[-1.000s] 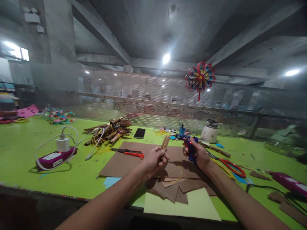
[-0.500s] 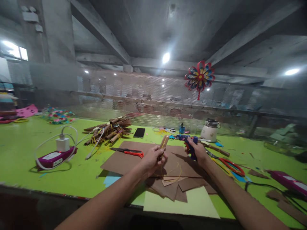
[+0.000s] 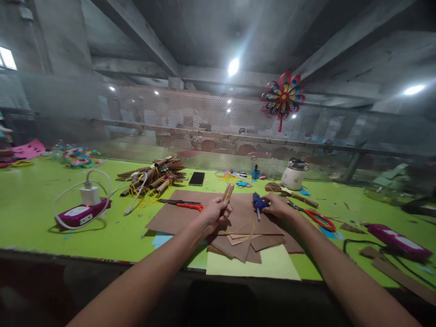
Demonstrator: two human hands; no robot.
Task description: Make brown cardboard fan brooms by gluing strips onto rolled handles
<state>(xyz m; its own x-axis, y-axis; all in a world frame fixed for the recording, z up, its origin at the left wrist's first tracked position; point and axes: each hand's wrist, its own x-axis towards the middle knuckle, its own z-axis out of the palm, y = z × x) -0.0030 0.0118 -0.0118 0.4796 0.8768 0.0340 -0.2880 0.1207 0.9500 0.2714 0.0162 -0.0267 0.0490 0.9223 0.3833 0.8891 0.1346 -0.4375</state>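
Observation:
My left hand (image 3: 215, 215) is closed around a small folded strip of brown cardboard (image 3: 228, 192), which points up and away from me. Yellow string (image 3: 241, 230) trails over the brown cardboard sheets (image 3: 189, 219) below it. At the right of these sheets, my right hand (image 3: 275, 205) grips a blue glue gun (image 3: 258, 200) by its side. A pale glue stick (image 3: 258, 214) juts from the gun's back end towards me. Left of my left hand lies a utility knife with a red-orange handle (image 3: 190, 206) on the cardboard.
A pile of rolled cardboard pieces (image 3: 160, 177) and a phone (image 3: 196, 179) lie at the back. Red-handled scissors (image 3: 320, 220) rest to the right, near a white flask (image 3: 292, 176). Purple power strips (image 3: 83, 215) with cables stand at both sides. Pale yellow paper (image 3: 252, 268) lies at the front.
My right hand has turned the glue gun away from the cardboard strip, so its glue stick now faces me. My left hand still holds the strip. The view has shifted slightly.

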